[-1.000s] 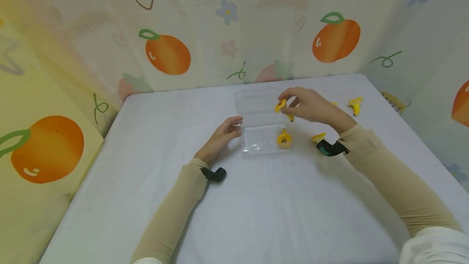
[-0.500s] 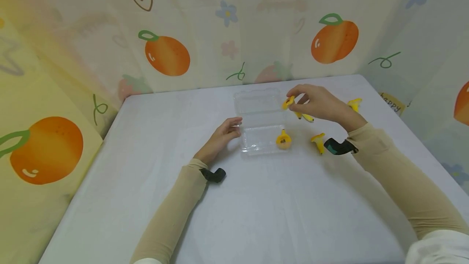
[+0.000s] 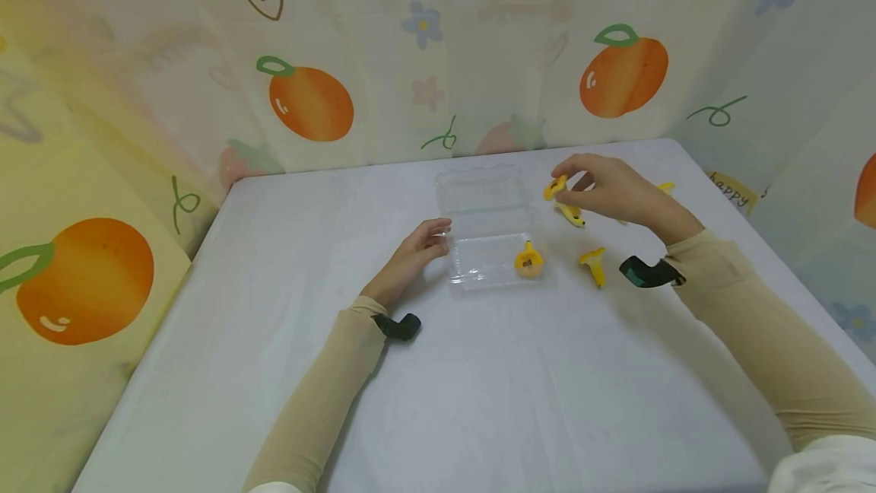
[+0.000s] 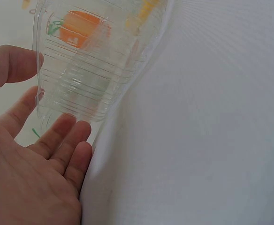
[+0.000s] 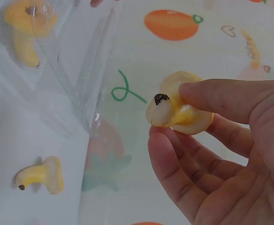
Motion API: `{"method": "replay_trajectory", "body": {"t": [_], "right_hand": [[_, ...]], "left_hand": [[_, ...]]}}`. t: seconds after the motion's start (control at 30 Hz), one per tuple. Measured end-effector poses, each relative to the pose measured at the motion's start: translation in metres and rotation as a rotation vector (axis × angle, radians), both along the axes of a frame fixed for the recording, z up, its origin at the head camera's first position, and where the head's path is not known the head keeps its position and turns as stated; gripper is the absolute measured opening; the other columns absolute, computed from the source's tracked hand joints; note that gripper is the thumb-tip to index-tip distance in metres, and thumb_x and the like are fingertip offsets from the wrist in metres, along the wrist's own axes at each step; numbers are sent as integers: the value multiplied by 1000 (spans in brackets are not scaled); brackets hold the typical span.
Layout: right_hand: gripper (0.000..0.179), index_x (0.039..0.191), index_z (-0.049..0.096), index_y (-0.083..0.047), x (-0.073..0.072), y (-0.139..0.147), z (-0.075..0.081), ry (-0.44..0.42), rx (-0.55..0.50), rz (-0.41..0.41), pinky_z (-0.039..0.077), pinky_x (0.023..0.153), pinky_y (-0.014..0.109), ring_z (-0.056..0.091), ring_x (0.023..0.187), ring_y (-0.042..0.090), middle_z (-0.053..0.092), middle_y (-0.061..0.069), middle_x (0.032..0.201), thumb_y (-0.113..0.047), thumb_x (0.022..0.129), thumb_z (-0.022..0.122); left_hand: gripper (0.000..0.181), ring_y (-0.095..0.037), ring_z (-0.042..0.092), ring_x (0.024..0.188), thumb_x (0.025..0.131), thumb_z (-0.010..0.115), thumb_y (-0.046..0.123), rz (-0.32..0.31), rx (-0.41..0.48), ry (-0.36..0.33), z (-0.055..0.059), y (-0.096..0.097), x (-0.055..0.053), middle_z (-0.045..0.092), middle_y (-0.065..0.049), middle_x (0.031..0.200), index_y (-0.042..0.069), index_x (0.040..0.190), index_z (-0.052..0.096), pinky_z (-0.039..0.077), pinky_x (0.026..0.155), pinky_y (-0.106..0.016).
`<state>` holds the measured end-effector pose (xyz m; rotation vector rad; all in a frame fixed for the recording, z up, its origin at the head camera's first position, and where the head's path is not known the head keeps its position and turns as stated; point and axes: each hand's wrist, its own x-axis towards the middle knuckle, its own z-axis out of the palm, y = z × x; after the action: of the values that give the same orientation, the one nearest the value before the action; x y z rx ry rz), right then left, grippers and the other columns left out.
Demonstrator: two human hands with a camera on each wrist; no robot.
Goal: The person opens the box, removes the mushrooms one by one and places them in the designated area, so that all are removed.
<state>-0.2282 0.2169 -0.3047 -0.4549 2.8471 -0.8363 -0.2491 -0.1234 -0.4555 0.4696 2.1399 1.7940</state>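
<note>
My right hand pinches a yellow trumpet-shaped toy mushroom between thumb and fingers, above the table to the right of a clear plastic clamshell box. The mushroom's dark-tipped stem points toward the right wrist camera. The box lies open, its lid folded back toward the wall. A second mushroom lies in the box's right end. At the box's left edge rests my left hand, with thumb and fingertips touching the rim and the other fingers loosely extended beside the wall.
Right of the box, another yellow mushroom lies on the white-covered table. One more mushroom shows just below the held one. A further mushroom is partly hidden behind the right hand. A fruit-printed cloth stands behind the table.
My right hand has moved right with the pinched mushroom, from over the box's right side to beyond it, uncovering the mushroom on the table nearer me. The left hand stays at the box edge.
</note>
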Motion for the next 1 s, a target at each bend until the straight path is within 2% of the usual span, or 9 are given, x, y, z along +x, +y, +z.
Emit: {"method": "replay_trajectory", "body": {"t": [0.2,0.37,0.7,1.0], "right_hand": [[39,133,60,-11,2,6,-1,10,10,-7,57,85,46,64,111,32,62,15,130,-23,97,67],[40,134,59,-9,3,11,-2,19,26,-17,57,86,48,63,113,34,63,17,130,-23,97,66],[40,134,58,-8,5,24,-1,24,31,-63,57,75,36,63,111,36,60,19,131,-21,97,66],[42,135,57,-7,9,34,-4,9,21,-82,57,76,39,64,108,36,59,22,131,-23,97,67]], "left_hand": [[53,-30,43,142,99,56,11,-5,-16,-8,0,-1,1,44,-10,155,15,150,44,32,121,-49],[55,-31,42,143,99,56,11,-11,-6,-9,0,-1,1,43,-11,157,13,152,42,31,121,-51],[54,-32,41,143,99,55,9,-15,7,-16,1,0,-1,42,-12,157,11,152,41,30,121,-52],[55,-32,41,144,99,56,11,-14,1,-16,2,-1,1,43,-12,157,10,152,41,30,121,-52]]}}
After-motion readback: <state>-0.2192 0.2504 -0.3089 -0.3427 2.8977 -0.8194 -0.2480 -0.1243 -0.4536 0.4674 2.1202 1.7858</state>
